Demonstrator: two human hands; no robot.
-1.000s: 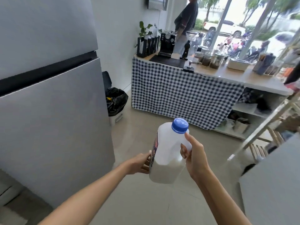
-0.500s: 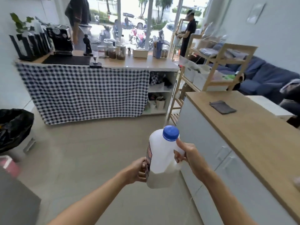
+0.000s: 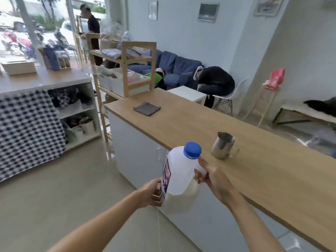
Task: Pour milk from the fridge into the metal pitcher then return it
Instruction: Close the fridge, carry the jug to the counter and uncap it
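While both hands carry it, the milk jug stands upright in the air, just in front of the near edge of the table. Right hand: its grip is closed round the jug's handle, thumb pointing up toward the blue cap, which is still on. Left hand: its grip is pressed against the jug's labelled side near the base, fingers curled. Milk fills only the lower part of the jug. Metal pitcher: upright on the table, just beyond the jug and apart from it. Grey cloth: flat on the table, well beyond the pitcher. Compared with half a second earlier, the view has swung right: the pitcher has come into sight, the checked counter has shifted to the left edge, and both grips on the jug are unchanged.
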